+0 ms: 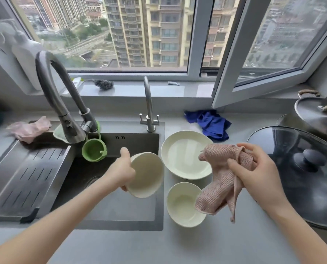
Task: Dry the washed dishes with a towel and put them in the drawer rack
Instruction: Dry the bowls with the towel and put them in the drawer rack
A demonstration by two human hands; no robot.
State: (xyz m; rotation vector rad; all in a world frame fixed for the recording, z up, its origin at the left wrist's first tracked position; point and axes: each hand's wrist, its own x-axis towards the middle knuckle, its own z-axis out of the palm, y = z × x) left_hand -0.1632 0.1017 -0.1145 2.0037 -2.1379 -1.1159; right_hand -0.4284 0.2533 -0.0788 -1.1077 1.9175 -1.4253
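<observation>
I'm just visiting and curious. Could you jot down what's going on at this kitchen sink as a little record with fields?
Left hand: grips a cream bowl, tilted on its side above the sink's right edge
Right hand: clutches a pink towel, not touching that bowl
Waiting on counter: a cream plate, and a second cream bowl nearer the person
Behind plate: blue cloth
Far right: black pan with glass lid
Drawer rack: not in view
</observation>
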